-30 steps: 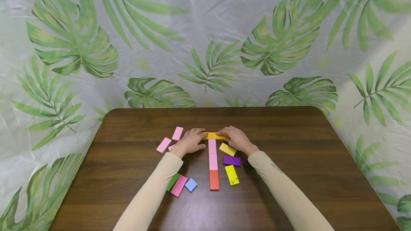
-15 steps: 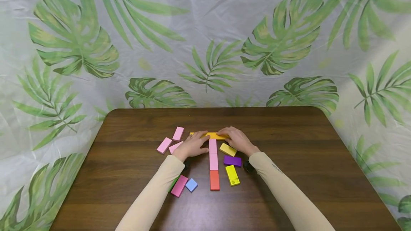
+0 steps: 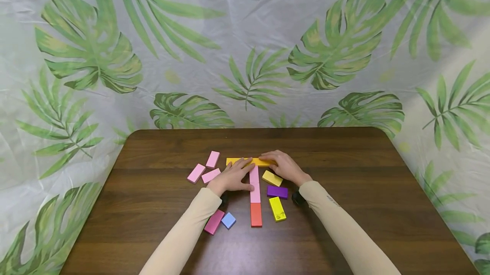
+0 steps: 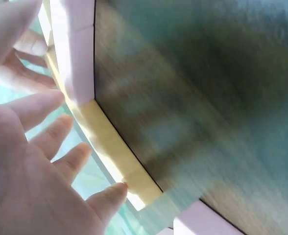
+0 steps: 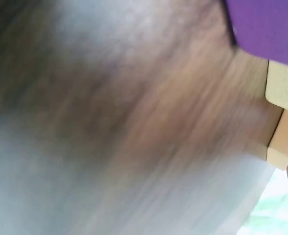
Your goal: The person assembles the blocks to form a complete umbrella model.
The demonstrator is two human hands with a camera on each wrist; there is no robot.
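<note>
Backdrop and tabletop: grey-white cloth [image 3: 264, 15] printed with green leaves stands behind a dark brown wood-grain table [image 3: 383, 207].
Left hand: left hand [image 3: 231, 179] lies palm-down over the bar's left part and the junction; fingers spread apart, clamped on nothing.
Right hand: right hand [image 3: 287, 168] has fingertips at the bar's right part; whether the thumb closes on it is hidden.
Orange bar: flat, orange, rectangular wooden-looking bar [image 3: 262, 163] lies under and between both sets of fingers, long axis side to side. Count of blocks in it: covered, cannot tell.
Key relation: bar crosses the far end of the pink column at a right angle; left hand is nearer the junction, right hand nearer the bar's right end.
Pink column: two pale pink rectangular blocks [image 3: 254, 175] end to end, pointing toward the person; left thumb over them, contact uncertain.
Column foot: red rectangular block [image 3: 256, 215], in line, touching.
Right-side loose: pale yellow block [image 3: 272, 178], tilted; purple block [image 3: 277, 192]; bright yellow block [image 3: 276, 207] with dark markings.
Left-side loose: three pale pink blocks [image 3: 196, 173]; nearer the person, magenta block [image 3: 214, 222] partly behind the sleeve, small blue block [image 3: 229, 220] just beside.
Containers: none in view.
</note>
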